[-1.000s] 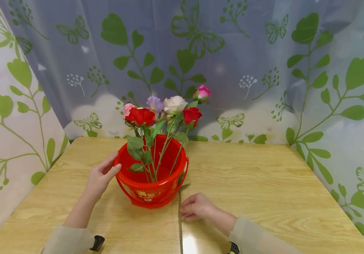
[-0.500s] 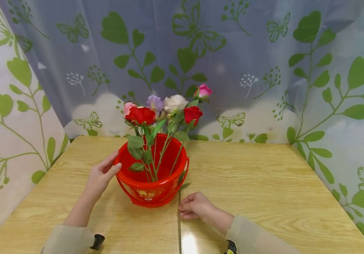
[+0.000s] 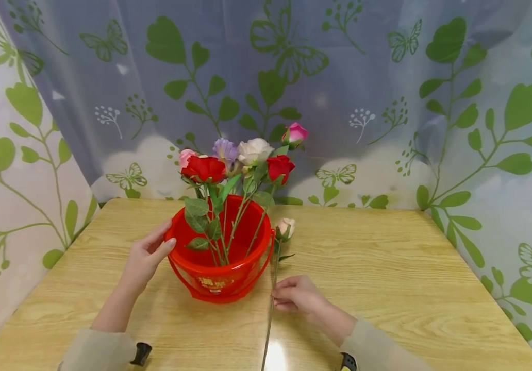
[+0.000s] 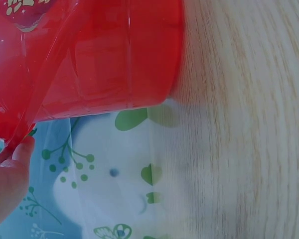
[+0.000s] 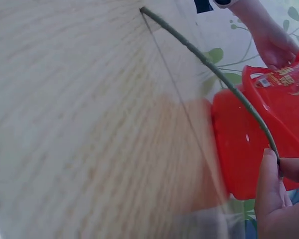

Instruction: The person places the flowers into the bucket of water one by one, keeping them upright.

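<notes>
A red plastic bucket (image 3: 219,278) stands left of the table's middle with several artificial flowers in it, among them a red rose (image 3: 204,169), a white flower (image 3: 254,151) and a purple one (image 3: 225,150). My left hand (image 3: 147,260) grips the bucket's left rim, thumb on the near side. Just right of the bucket, my right hand (image 3: 299,297) pinches the stem of a pale peach rose (image 3: 286,228). Its bloom stands beside the rim at the right. In the right wrist view the thin green stem (image 5: 209,64) runs between thumb and finger, its bare end toward the table.
The wooden table (image 3: 386,268) extends to both sides of the bucket. A curtain (image 3: 340,103) printed with leaves and butterflies hangs behind it and along both sides. The bucket's red handle (image 3: 269,257) hangs down at its front.
My right hand has moved slightly right with the peach rose, whose bloom was mostly hidden behind the bucket and now shows. The left hand has stayed on the rim.
</notes>
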`<state>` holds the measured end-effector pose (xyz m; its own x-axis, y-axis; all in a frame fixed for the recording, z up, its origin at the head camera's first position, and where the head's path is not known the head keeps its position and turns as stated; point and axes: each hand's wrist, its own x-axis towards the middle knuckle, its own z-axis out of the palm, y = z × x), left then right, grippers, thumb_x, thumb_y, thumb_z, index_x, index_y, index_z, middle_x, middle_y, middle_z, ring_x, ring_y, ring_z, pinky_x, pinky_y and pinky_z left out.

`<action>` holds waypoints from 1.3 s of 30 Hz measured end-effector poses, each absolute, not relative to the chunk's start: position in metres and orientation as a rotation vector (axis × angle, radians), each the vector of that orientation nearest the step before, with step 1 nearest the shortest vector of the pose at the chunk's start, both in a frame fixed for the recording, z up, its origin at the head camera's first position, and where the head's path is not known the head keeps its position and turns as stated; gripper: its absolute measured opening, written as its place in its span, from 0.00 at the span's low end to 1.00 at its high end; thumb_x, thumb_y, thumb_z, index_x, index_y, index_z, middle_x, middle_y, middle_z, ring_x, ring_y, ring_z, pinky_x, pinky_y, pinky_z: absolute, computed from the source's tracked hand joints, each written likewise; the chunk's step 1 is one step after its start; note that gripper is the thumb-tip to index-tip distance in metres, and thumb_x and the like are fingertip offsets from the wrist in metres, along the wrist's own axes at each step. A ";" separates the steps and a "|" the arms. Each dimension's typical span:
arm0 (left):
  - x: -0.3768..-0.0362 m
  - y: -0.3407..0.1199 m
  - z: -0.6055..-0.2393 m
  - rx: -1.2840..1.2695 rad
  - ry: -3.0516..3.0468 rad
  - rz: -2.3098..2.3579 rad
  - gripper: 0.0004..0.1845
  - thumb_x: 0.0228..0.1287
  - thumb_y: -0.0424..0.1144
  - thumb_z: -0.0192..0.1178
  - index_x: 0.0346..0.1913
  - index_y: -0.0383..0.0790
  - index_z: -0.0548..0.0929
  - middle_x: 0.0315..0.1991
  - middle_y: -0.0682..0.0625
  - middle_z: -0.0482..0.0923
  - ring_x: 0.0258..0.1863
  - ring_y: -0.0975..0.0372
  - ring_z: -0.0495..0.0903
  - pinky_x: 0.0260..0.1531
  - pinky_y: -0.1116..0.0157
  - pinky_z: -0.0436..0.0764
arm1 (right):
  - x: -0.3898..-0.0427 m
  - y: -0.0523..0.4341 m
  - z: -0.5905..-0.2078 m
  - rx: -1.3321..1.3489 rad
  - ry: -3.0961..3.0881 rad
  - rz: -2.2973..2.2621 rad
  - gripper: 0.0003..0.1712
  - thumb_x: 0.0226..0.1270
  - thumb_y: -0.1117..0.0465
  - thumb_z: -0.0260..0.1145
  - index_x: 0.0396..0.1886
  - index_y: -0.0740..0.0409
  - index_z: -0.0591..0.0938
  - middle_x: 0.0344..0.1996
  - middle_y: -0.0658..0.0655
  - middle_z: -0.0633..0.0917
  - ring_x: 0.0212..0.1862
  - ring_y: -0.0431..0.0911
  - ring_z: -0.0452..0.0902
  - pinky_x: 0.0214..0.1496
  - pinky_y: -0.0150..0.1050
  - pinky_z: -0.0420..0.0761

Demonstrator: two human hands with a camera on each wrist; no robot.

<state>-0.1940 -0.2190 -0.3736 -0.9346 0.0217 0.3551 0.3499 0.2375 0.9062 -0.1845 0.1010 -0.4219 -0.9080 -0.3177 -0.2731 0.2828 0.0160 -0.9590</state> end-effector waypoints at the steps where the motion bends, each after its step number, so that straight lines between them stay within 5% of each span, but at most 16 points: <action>1: -0.194 -0.219 -0.373 -0.347 -2.244 -1.754 0.26 0.62 0.32 0.53 0.61 0.26 0.62 0.61 0.35 0.59 0.61 0.52 0.58 0.47 0.80 0.67 | -0.185 0.103 -0.420 -0.041 1.891 -1.959 0.11 0.54 0.75 0.59 0.37 0.78 0.72 0.21 0.55 0.79 0.23 0.41 0.77 0.30 0.33 0.80; 10: -0.193 -0.219 -0.372 -0.340 -2.237 -1.760 0.26 0.62 0.32 0.53 0.61 0.26 0.61 0.61 0.35 0.58 0.61 0.52 0.58 0.47 0.80 0.67 | -0.186 0.121 -0.398 -0.089 1.967 -2.010 0.13 0.57 0.72 0.57 0.40 0.79 0.71 0.26 0.57 0.80 0.26 0.41 0.77 0.32 0.34 0.80; 27: -0.192 -0.220 -0.374 -0.330 -2.234 -1.746 0.26 0.62 0.32 0.53 0.61 0.26 0.62 0.61 0.34 0.59 0.57 0.68 0.62 0.47 0.80 0.67 | -0.182 0.137 -0.323 -0.197 2.118 -2.138 0.08 0.57 0.73 0.59 0.37 0.74 0.73 0.26 0.55 0.80 0.29 0.42 0.78 0.37 0.40 0.80; 39: -0.195 -0.219 -0.374 -0.338 -2.246 -1.748 0.26 0.62 0.33 0.54 0.61 0.27 0.62 0.61 0.36 0.59 0.59 0.63 0.61 0.47 0.80 0.67 | -0.180 0.128 -0.252 -0.412 2.137 -2.329 0.08 0.58 0.73 0.59 0.37 0.72 0.73 0.25 0.53 0.80 0.28 0.43 0.78 0.36 0.37 0.80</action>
